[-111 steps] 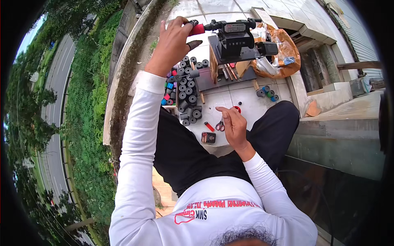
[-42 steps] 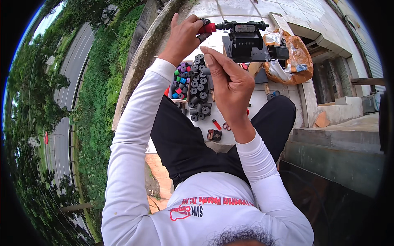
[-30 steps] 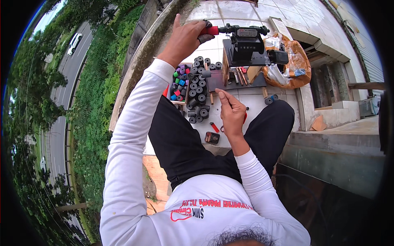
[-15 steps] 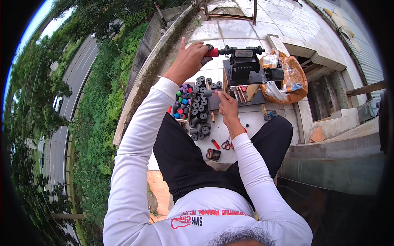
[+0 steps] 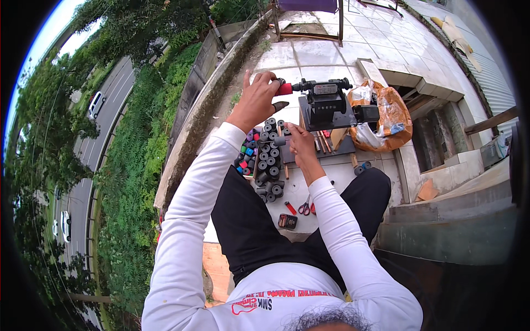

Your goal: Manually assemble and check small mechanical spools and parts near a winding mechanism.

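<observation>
Head view, frame centre as clock hub. Left hand at 12 o'clock: grip curled round the red cylinder on the shaft end of the black winding machine, thumb hanging below with a dark covering on its tip. Machine sits at 1 o'clock on a black plate with wood under it; cylinder is at its 10.

Right hand at 2 o'clock, below the machine: grip nearly closed, thumb and forefinger brought together. Can't tell if anything thin is between them. Grey spool on a thin rod is just beside those fingers, at their 8.

Stack of black spools about centre; coloured spools at its 9. Red lighter, scissors and small black case lie on the tiled floor at 5. Orange plastic bag at 2.
</observation>
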Action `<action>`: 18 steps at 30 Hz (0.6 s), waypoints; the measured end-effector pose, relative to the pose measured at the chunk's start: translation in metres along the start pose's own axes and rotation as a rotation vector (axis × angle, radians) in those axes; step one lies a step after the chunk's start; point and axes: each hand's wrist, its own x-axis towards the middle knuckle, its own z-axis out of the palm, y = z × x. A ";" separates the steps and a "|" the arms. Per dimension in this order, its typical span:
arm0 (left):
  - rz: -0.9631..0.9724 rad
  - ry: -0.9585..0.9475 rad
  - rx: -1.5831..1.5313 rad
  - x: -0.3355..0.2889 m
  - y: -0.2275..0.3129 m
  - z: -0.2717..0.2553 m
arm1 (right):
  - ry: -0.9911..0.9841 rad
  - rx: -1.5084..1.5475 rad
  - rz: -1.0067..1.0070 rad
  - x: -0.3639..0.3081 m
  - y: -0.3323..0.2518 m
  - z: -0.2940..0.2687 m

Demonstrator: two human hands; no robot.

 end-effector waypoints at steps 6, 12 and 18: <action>-0.050 -0.120 -0.031 0.013 0.004 -0.011 | -0.014 0.036 -0.013 0.008 -0.005 0.006; -0.006 -0.193 0.026 0.012 0.000 -0.009 | -0.035 0.055 -0.060 0.020 -0.013 0.014; -0.025 -0.155 0.020 0.015 -0.006 -0.010 | -0.026 0.063 -0.083 0.026 -0.017 0.021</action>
